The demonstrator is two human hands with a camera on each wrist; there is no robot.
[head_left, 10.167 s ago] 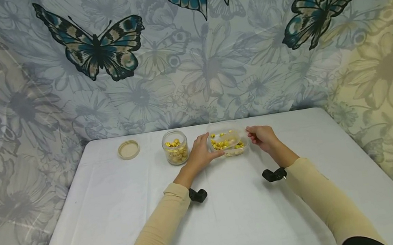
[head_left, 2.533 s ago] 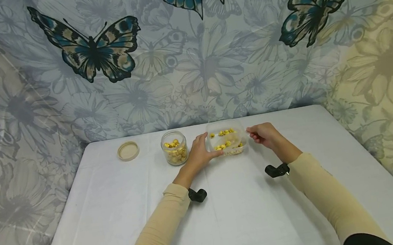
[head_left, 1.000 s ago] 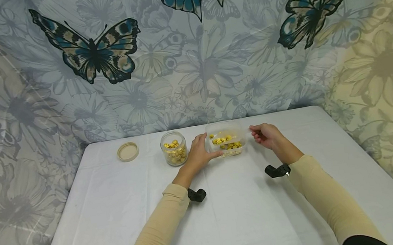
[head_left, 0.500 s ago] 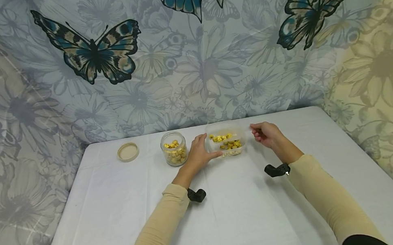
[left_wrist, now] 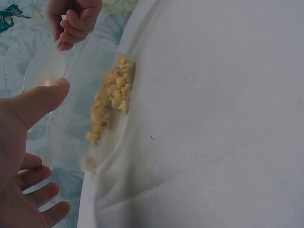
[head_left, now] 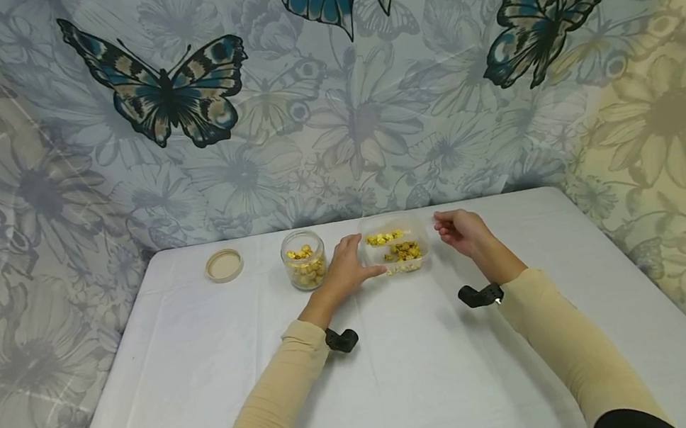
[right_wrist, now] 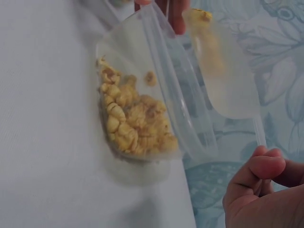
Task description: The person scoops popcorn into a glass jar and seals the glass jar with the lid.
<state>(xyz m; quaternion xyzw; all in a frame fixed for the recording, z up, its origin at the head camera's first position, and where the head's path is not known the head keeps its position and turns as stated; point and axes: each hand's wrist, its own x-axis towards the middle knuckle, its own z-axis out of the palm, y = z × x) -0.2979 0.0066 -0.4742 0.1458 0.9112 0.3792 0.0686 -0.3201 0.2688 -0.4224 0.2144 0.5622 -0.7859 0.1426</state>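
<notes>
A clear plastic container (head_left: 427,250) holds yellow popcorn (right_wrist: 137,118) and sits at the table's far side. My left hand (head_left: 343,271) holds its left side, thumb along the near wall and fingers toward the back. With curled fingers my right hand (head_left: 464,233) pinches the thin handle of a translucent scoop (right_wrist: 232,90) to the right of the container. Some popcorn lies in the scoop's far end, over the container's opening. An uncovered glass jar (head_left: 307,273), partly filled with popcorn, stands just left of my left hand.
A round lid with a beige rim (head_left: 224,265) lies on the white-covered table (head_left: 402,378), left of the jar. Behind the table's far edge hangs a butterfly-patterned cloth (head_left: 363,118).
The scoop has shifted through the popcorn and now carries some toward the container's back. My right hand has risen slightly. My left hand keeps its place; jar and lid stay put.
</notes>
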